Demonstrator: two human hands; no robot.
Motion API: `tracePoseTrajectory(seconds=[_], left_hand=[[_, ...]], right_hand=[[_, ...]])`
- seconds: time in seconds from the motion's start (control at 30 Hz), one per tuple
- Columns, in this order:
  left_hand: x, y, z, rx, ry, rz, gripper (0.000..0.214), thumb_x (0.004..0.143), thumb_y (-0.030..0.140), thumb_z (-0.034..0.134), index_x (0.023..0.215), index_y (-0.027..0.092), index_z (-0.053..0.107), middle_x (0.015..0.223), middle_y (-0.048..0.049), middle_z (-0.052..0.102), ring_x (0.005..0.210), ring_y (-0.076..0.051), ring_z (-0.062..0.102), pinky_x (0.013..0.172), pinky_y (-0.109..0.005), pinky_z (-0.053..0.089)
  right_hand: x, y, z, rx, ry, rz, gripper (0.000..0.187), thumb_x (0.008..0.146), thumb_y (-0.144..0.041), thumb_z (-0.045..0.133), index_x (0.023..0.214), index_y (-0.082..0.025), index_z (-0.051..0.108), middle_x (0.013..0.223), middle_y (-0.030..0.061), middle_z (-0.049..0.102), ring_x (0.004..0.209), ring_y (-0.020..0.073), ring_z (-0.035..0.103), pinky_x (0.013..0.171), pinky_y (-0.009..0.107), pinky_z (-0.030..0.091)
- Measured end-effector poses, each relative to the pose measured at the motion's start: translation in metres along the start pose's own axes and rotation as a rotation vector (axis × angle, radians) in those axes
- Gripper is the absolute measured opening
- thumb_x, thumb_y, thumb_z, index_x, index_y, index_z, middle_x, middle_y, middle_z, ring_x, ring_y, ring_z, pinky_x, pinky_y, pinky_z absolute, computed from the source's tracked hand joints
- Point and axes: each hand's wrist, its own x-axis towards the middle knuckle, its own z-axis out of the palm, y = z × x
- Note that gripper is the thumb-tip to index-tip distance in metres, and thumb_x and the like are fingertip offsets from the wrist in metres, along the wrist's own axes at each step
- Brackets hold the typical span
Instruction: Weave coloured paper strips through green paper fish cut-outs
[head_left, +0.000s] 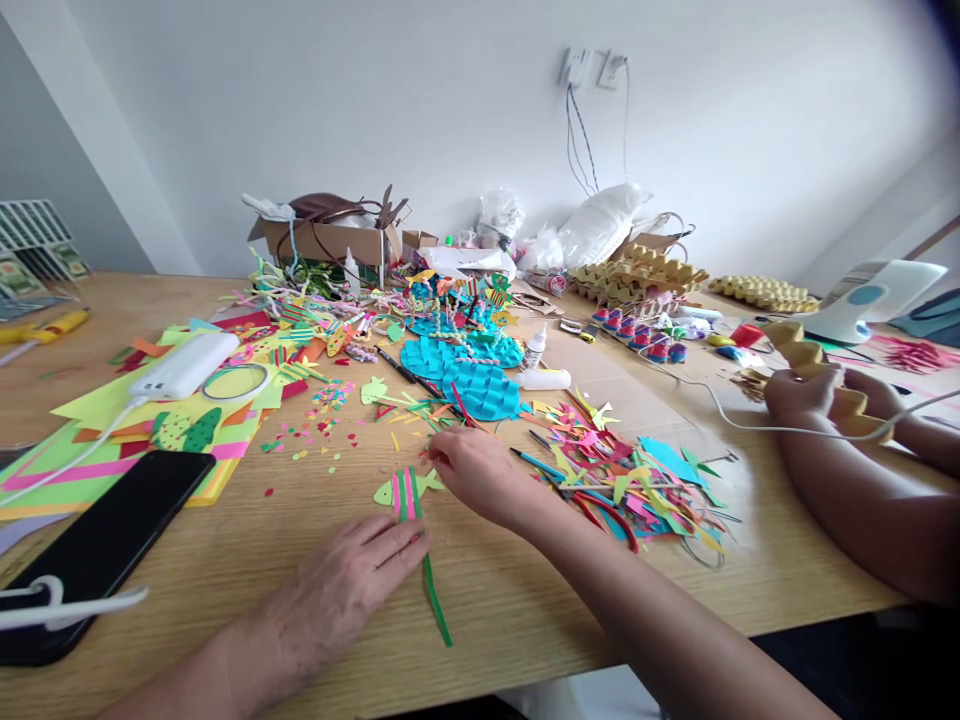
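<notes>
A light green paper fish (383,494) with pink and green stripes lies on the wooden table in front of me. My left hand (349,575) rests palm down just below it, its fingers extended over the lower ends of the stripes. From under those fingertips a long dark green paper strip (435,600) runs toward the table's front edge. My right hand (476,470) is closed beside the fish's tail, fingertips pinched together. What sits in that pinch, if anything, is too small to make out.
Paper scraps and red-handled scissors (611,515) lie to the right, colored paper sheets (82,440) and a black phone (112,550) to the left. Behind are blue paper pieces (480,388) and a glue bottle (535,347). Another person's hands (806,395) hold a yellow egg carton at right.
</notes>
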Motion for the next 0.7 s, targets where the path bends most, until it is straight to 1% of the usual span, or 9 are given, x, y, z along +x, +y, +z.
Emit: tracePoseTrajectory(seconds=[0.1, 0.2, 0.27, 0.33, 0.4, 0.47, 0.57, 0.7], left_hand=[[0.001, -0.008, -0.015, -0.037, 0.029, 0.003, 0.045, 0.082, -0.001, 0.029, 0.115, 0.016, 0.055, 0.112, -0.0044, 0.061, 0.102, -0.016, 0.052, 0.088, -0.027, 0.046], [0.004, -0.022, -0.026, -0.048, 0.063, -0.045, 0.045, 0.082, -0.002, 0.029, 0.111, 0.016, 0.058, 0.109, -0.0047, 0.063, 0.100, -0.017, 0.053, 0.087, -0.029, 0.047], [0.007, -0.031, -0.028, -0.060, 0.068, -0.072, 0.043, 0.083, -0.001, 0.029, 0.108, 0.016, 0.059, 0.107, -0.0055, 0.063, 0.099, -0.017, 0.053, 0.085, -0.030, 0.048], [0.009, -0.037, -0.026, -0.084, 0.055, -0.077, 0.039, 0.084, 0.000, 0.031, 0.107, 0.015, 0.059, 0.105, -0.0057, 0.063, 0.098, -0.017, 0.054, 0.084, -0.030, 0.048], [0.012, -0.038, -0.022, -0.111, 0.031, -0.071, 0.034, 0.086, 0.003, 0.034, 0.104, 0.015, 0.060, 0.103, -0.0054, 0.063, 0.096, -0.017, 0.053, 0.084, -0.030, 0.048], [0.013, -0.035, -0.019, -0.136, 0.007, -0.064, 0.028, 0.088, 0.006, 0.037, 0.100, 0.015, 0.061, 0.102, -0.0052, 0.063, 0.095, -0.017, 0.053, 0.084, -0.031, 0.047], [0.015, -0.029, -0.017, -0.152, -0.008, -0.070, 0.025, 0.090, 0.011, 0.037, 0.095, 0.014, 0.061, 0.098, -0.0053, 0.062, 0.093, -0.018, 0.053, 0.083, -0.031, 0.047], [0.014, -0.027, -0.017, -0.139, -0.004, -0.063, 0.027, 0.092, 0.014, 0.034, 0.094, 0.014, 0.061, 0.090, -0.0049, 0.062, 0.087, -0.017, 0.053, 0.078, -0.030, 0.048]], right_hand=[[-0.025, 0.006, 0.001, 0.050, 0.057, -0.013, 0.020, 0.083, -0.014, 0.042, 0.085, -0.018, 0.062, 0.085, 0.0038, 0.064, 0.079, 0.0132, 0.058, 0.065, 0.021, 0.036], [-0.048, 0.008, 0.007, 0.079, 0.087, -0.024, 0.019, 0.086, -0.014, 0.043, 0.082, -0.017, 0.061, 0.081, 0.0028, 0.063, 0.075, 0.0125, 0.057, 0.064, 0.021, 0.035], [-0.060, 0.006, 0.012, 0.072, 0.090, -0.066, 0.018, 0.087, -0.015, 0.043, 0.082, -0.017, 0.061, 0.081, 0.0030, 0.062, 0.074, 0.0128, 0.056, 0.064, 0.021, 0.034], [-0.068, 0.003, 0.016, 0.058, 0.089, -0.140, 0.019, 0.089, -0.017, 0.042, 0.082, -0.017, 0.060, 0.081, 0.0032, 0.061, 0.074, 0.0133, 0.055, 0.065, 0.022, 0.035], [-0.073, -0.001, 0.018, 0.050, 0.093, -0.198, 0.020, 0.090, -0.017, 0.041, 0.083, -0.016, 0.059, 0.080, 0.0033, 0.060, 0.074, 0.0136, 0.054, 0.066, 0.023, 0.035], [-0.073, -0.005, 0.018, 0.056, 0.102, -0.214, 0.020, 0.090, -0.018, 0.040, 0.083, -0.016, 0.059, 0.080, 0.0032, 0.060, 0.074, 0.0135, 0.054, 0.066, 0.023, 0.035], [-0.070, -0.007, 0.016, 0.067, 0.112, -0.191, 0.019, 0.090, -0.019, 0.042, 0.083, -0.017, 0.059, 0.080, 0.0028, 0.060, 0.073, 0.0133, 0.055, 0.065, 0.022, 0.034], [-0.065, -0.006, 0.015, 0.059, 0.109, -0.136, 0.017, 0.089, -0.017, 0.044, 0.082, -0.016, 0.059, 0.079, 0.0025, 0.060, 0.074, 0.0128, 0.056, 0.064, 0.022, 0.034]])
